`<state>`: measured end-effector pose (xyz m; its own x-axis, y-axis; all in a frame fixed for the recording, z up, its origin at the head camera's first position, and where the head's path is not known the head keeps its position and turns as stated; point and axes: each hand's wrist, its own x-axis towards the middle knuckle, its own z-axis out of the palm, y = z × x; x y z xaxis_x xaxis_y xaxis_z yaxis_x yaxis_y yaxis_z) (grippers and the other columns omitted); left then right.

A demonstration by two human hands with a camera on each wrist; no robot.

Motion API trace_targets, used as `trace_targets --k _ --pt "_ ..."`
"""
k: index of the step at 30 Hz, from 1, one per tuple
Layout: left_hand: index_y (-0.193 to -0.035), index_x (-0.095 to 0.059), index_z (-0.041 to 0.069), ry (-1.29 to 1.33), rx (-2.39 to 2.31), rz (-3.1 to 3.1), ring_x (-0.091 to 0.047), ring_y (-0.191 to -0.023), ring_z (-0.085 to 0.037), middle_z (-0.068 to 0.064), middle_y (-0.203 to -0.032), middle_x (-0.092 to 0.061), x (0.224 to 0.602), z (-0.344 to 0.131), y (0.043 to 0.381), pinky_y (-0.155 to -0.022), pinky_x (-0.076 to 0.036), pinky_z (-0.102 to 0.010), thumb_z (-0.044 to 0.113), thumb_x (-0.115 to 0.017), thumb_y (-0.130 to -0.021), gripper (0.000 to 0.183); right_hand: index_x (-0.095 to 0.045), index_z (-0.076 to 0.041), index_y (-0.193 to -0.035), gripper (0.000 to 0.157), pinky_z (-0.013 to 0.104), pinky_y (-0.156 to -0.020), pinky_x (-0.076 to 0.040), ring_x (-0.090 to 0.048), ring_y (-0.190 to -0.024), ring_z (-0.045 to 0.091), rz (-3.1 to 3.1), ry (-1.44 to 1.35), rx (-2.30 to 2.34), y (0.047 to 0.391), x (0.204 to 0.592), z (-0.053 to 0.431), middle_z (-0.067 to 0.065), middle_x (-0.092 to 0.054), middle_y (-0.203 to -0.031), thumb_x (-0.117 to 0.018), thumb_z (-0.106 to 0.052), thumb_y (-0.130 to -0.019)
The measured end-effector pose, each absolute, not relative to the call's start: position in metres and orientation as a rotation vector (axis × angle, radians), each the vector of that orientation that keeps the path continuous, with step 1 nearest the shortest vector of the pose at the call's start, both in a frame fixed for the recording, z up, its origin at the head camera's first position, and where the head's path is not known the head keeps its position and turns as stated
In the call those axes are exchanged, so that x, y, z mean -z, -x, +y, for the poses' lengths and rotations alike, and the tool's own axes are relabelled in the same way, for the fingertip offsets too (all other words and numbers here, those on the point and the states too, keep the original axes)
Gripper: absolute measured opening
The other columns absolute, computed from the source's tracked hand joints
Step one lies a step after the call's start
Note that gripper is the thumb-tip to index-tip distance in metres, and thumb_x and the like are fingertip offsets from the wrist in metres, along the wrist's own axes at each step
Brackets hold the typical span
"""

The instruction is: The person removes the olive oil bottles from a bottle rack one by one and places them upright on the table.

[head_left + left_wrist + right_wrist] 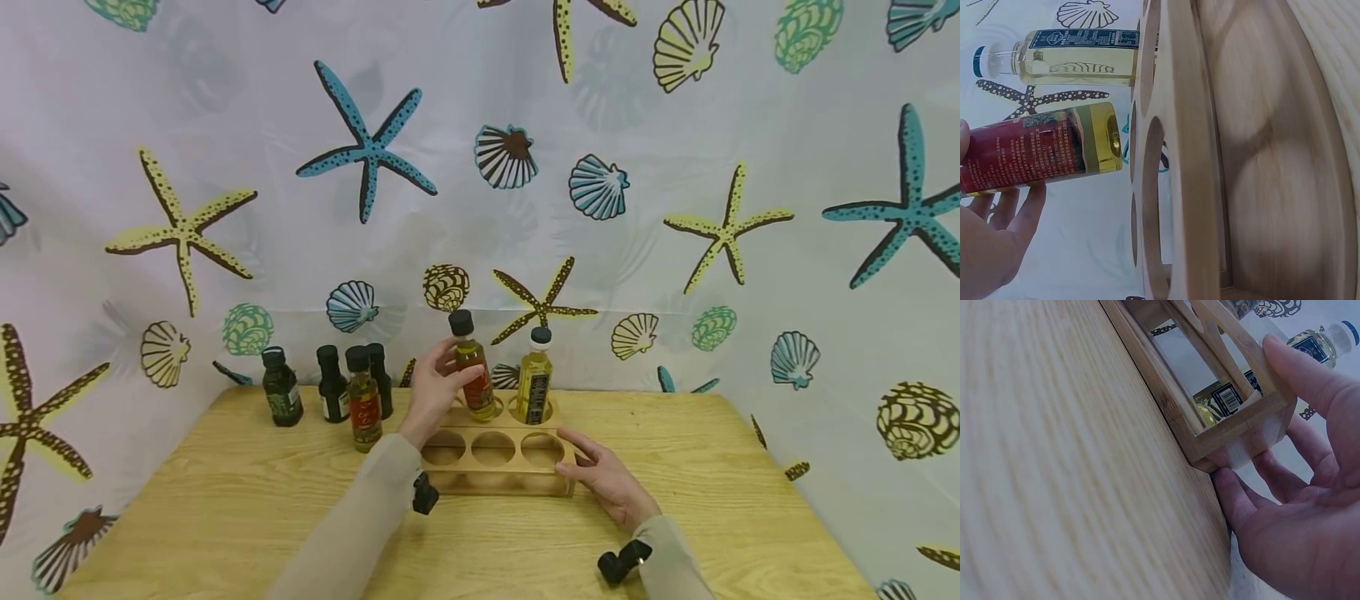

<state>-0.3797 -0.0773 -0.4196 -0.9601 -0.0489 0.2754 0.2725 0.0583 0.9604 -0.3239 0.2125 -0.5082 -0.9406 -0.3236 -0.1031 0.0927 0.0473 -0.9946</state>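
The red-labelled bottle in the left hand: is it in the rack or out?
Out: the left wrist view shows a gap between the bottle's base and the rack.

Patterned cloth [450, 237] behind a wooden table [217, 492]
The pale cloth — printed with blue starfish [370, 150], yellow starfish [182, 232] and ribbed shells [686, 46] — spans the back and 2 sides; the table's light top shows streaky grain.

Head view: set back, facing forward and down, covers tabletop [675, 467] and wooden rack [492, 469]. Left wrist: close, rolled sideways, looks past rack toward patterned cloth [1085, 244]. Right wrist: low, tilted, tight on rack end. All share rack.
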Motion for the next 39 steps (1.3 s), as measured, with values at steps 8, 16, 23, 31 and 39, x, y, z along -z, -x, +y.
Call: trace_targets --k 8,16,23,31,39 --pt "-0.140 -0.054 0.025 0.167 2.026 -2.088 -0.060 -0.120 -0.026 -0.007 -0.130 -0.064 0.414 -0.082 0.372 -0.100 -0.049 -0.046 0.024 -0.081 -0.083 0.063 -0.041 -0.018 -0.151 0.068 0.056 -0.118 -0.020 -0.006 -0.149 0.046 2.029 0.239 1.970 0.323 0.508 0.215 0.011 -0.015 -0.164 -0.072 -0.017 -0.090" --pt "-0.141 -0.054 0.023 0.125 2.038 -2.108 -0.059 -0.120 -0.027 -0.009 -0.131 -0.063 0.410 -0.089 0.368 -0.100 -0.049 -0.046 0.025 -0.082 -0.081 0.066 -0.041 -0.018 -0.151 0.068 0.056 -0.119 -0.018 -0.005 -0.149 0.045 2.027 0.236 1.979 0.325 0.506 0.215 0.011 -0.015 -0.164 -0.072 -0.016 -0.090" --pt "-0.143 -0.053 0.024 0.081 1.997 -2.135 -0.059 -0.120 -0.027 -0.009 -0.132 -0.062 0.412 -0.100 0.363 -0.100 -0.049 -0.046 0.029 -0.083 -0.080 0.069 -0.041 -0.017 -0.151 0.068 0.055 -0.119 -0.019 -0.005 -0.149 0.045 2.023 0.230 1.972 0.325 0.506 0.214 0.010 -0.016 -0.164 -0.071 -0.014 -0.091" --pt "-0.146 -0.049 0.017 0.073 1.939 -2.122 -0.059 -0.121 -0.029 -0.011 -0.132 -0.061 0.414 -0.114 0.360 -0.103 -0.047 -0.046 0.030 -0.083 -0.080 0.075 -0.042 -0.018 -0.150 0.070 0.056 -0.119 -0.019 -0.006 -0.149 0.044 2.028 0.215 1.984 0.325 0.507 0.214 0.010 -0.015 -0.164 -0.074 -0.017 -0.088" --pt "-0.142 -0.053 0.017 0.093 1.828 -2.161 -0.058 -0.119 -0.031 -0.013 -0.130 -0.062 0.418 -0.120 0.353 -0.103 -0.047 -0.049 0.029 -0.081 -0.082 0.067 -0.044 -0.019 -0.149 0.068 0.055 -0.119 -0.020 -0.006 -0.149 0.044 2.032 0.199 1.985 0.326 0.511 0.214 0.009 -0.016 -0.164 -0.074 -0.016 -0.088"
